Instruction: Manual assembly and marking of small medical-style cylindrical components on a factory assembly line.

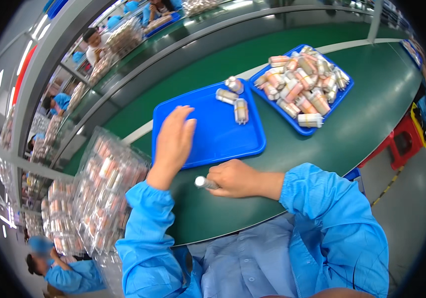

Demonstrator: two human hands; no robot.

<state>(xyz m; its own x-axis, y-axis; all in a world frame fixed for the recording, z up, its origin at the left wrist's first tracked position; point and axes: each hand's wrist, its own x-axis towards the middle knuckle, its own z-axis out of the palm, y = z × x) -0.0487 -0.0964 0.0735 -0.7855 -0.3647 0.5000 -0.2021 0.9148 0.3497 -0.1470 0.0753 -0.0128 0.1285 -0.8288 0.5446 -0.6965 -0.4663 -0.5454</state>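
Right grip [230, 179] holds one tube [204, 183] at 6 o'clock from the left tray [218, 139], left grip [174, 141] is wide and bare, only three tubes [241, 111] lie inside, and many fill the right tray [306, 131].

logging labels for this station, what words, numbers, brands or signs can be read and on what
No text can be read in this picture.
Heaped cylinders: any print is too small.
Three loose cylinders: too small to read.
Cylinder in the right hand: none legible.
Clear plastic packs: too blurred.
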